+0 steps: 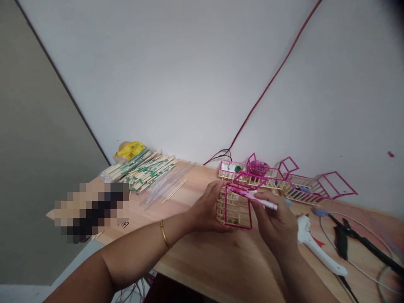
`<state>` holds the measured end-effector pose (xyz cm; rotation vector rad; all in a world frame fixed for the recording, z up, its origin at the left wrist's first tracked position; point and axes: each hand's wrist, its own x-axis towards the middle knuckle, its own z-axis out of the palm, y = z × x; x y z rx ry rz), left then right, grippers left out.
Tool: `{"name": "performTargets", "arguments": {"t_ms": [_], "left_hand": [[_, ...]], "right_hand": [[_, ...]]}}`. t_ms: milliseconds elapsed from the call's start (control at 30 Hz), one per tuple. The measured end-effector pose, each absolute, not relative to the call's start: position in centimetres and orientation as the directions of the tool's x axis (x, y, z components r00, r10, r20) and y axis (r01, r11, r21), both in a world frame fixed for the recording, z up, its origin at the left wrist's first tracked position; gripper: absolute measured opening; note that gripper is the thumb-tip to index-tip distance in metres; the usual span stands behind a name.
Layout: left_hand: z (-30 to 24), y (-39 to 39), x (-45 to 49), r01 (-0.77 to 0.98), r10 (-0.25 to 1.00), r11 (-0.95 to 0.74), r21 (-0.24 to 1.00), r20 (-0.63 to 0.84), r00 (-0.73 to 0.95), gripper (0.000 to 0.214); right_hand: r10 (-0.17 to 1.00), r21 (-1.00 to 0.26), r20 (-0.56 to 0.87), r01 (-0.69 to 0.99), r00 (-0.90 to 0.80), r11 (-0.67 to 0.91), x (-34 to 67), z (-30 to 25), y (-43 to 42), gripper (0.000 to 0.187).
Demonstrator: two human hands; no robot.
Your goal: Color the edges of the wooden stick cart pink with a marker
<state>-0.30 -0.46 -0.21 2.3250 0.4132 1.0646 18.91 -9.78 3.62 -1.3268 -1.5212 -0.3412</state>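
Observation:
My left hand point(203, 212), a gold bangle on its wrist, is wrapped round a small box of thin wooden sticks point(238, 212). The box has lattice sides and a magenta-painted rim, and I hold it tilted above the table. In my right hand point(273, 221) is a brush with a pale handle point(263, 202). Its bristle end, smeared with magenta paint, is at the upper edge of the box; exact contact is hard to make out. Just behind stands a clear cup with magenta paint point(259, 168).
More stick boxes with magenta frames point(303, 187) line the wall. At right lie a white glue gun point(322, 248), a dark-handled tool point(342, 242) and cables. Paper-wrapped chopsticks point(153, 172), a yellow packet point(129, 150) and loose sticks point(174, 190) are at left. A pixelated patch covers the table's left end.

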Motion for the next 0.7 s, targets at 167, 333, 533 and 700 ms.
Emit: {"name": "performTargets", "arguments": {"t_ms": [167,333,533,700], "left_hand": [[-0.33,-0.3,-0.3,0.048,0.491,-0.797,0.601,0.6,0.632,0.123],[-0.78,-0.01,-0.29,0.045,0.483,-0.805,0.592,0.609,0.629,0.13],[-0.53,-0.03,-0.23,0.021,0.47,-0.818,0.575,0.647,0.6,0.122],[-0.31,-0.06,-0.27,0.001,0.453,-0.827,0.562,0.666,0.593,0.123]], "right_hand": [[0.581,-0.404,0.802,0.844,0.141,0.353,18.81,3.74,-9.86,0.021],[0.563,-0.389,0.818,0.832,0.115,0.396,18.76,3.89,-9.85,0.014],[0.556,-0.338,0.83,0.832,0.044,0.44,18.65,4.48,-10.11,0.01],[0.535,-0.34,0.843,0.827,0.058,0.447,18.72,4.19,-9.96,0.01]]}}
